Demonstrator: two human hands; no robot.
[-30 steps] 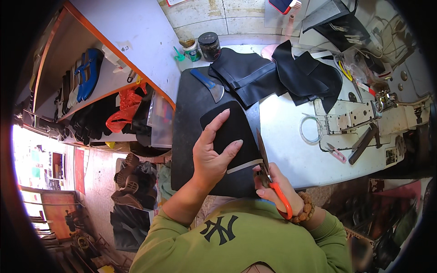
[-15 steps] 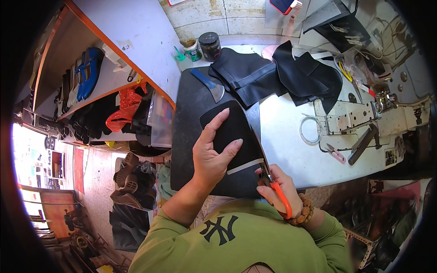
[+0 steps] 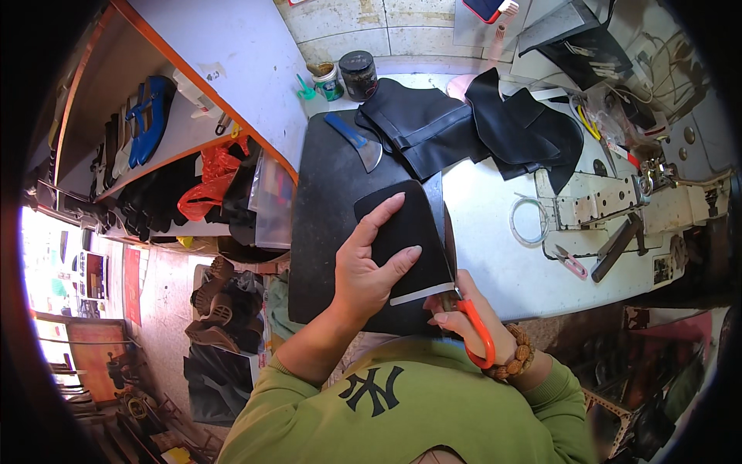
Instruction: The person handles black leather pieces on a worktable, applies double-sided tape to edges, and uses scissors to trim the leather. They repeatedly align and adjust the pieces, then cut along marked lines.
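My left hand (image 3: 367,267) grips a flat black piece of material (image 3: 423,240), with thumb and one finger spread on its upper face. The other fingers are hidden. A pale strip (image 3: 423,294) runs along the piece's near end. In my right hand (image 3: 462,315) are scissors with orange handles (image 3: 484,332). Their blades lie along the right edge of the black piece, pointing away from me; I cannot tell how far apart they are. Beneath lies a dark work mat (image 3: 321,224) on the white table (image 3: 487,271).
Black leather pieces (image 3: 429,127) lie at the back, beside a blue-handled curved knife (image 3: 355,139). A dark jar (image 3: 357,75) stands behind the mat. To the right are a coil of clear tubing (image 3: 528,220), small snips (image 3: 572,264) and a sewing machine (image 3: 599,193). A shelf (image 3: 209,147) with shoes stands left.
My left hand and the black piece have shifted slightly right and nearer me. The scissors now point more straight away from me along its edge, still in my right hand.
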